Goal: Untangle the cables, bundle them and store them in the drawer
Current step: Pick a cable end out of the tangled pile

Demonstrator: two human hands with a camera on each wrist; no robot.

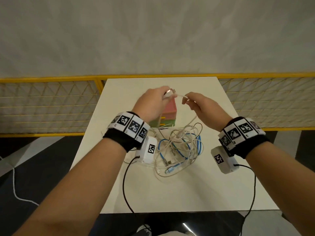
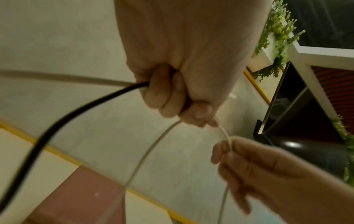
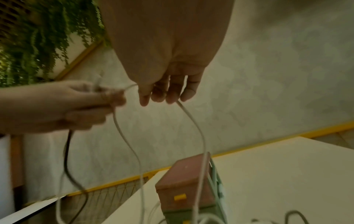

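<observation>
Here both hands (image 1: 175,103) pinch, apparently, 1 white cable (image 1: 179,95).

In the centre of the frame, both hands are raised above a white table (image 1: 213,184). The left hand (image 1: 151,103) grips the plug end of a white cable (image 1: 179,95), and the right hand (image 1: 202,106) pinches the same cable just to the right of it. From there the cable drops to a tangle of white and blue cables (image 1: 180,147) lying on the table lower in the frame. Behind the left hand stands a small drawer unit (image 1: 167,114), pink on top and green below, with yellow handles.
</observation>
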